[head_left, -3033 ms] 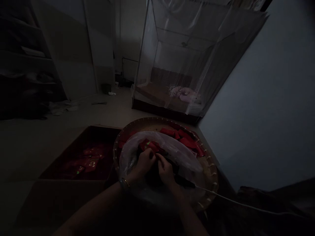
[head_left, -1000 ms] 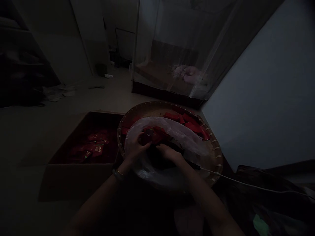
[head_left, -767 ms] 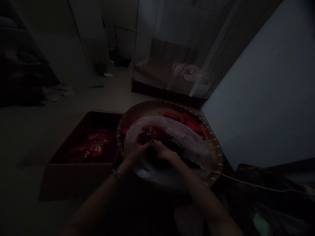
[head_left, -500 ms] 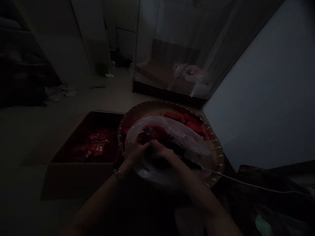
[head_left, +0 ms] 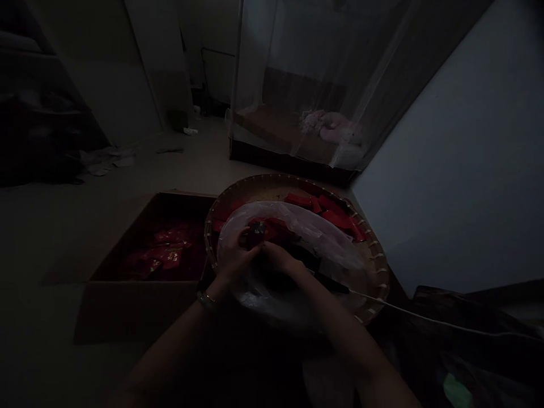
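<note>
In the dim light my left hand is closed around a small dark red packet with a pale printed mark. My right hand meets it at the packet's lower edge, fingers bent and pressed together; what they pinch is too dark to make out. Both hands are over a clear plastic bag spread open inside a round woven bamboo tray. More red packets lie in the bag behind my hands. Right of them rests a dark tool with a pale cord.
A cardboard box holding several red packets stands left of the tray. Flat red pouches lie along the tray's far right side. The cord runs off to the right. A netted bed stands behind, a white wall at right.
The packet in my left hand has turned slightly more upright. My right hand stays close against it, and the view has shifted a little.
</note>
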{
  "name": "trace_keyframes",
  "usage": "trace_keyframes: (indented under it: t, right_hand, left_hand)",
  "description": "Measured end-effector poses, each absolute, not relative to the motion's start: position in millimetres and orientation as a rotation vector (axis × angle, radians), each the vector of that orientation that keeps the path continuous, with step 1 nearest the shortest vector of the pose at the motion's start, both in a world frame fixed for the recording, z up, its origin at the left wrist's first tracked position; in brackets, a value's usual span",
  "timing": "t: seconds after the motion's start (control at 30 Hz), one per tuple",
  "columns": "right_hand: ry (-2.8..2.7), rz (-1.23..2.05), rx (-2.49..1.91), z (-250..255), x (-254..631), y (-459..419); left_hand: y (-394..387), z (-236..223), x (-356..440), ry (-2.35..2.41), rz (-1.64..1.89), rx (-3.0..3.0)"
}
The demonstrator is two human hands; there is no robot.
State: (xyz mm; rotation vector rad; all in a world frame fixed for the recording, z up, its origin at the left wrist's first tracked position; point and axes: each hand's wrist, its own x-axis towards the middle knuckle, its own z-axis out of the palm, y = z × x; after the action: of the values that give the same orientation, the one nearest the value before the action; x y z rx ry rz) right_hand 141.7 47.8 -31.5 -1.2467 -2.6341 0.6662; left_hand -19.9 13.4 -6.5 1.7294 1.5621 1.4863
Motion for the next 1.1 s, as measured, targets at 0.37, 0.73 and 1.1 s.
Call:
trace_keyframes:
  t: [0.37, 0.73, 1.1]
  right_hand:
    - [-2.608, 0.688, -1.341, -23.3, 148.3, 38.7]
    - [-2.392, 0.875, -1.347, -11.7, 176.5, 23.6]
    - [-1.820, 1.091, -1.448, -0.1, 188.4, 12.8]
  left_hand:
    - [13.3, -7.3, -19.2, 1.487, 1.484, 1.753]
    - [17.7, -18.5, -17.9, 1.362, 1.329, 1.814]
    - [22.1, -29.8, -15.3, 1.265, 1.275, 1.869]
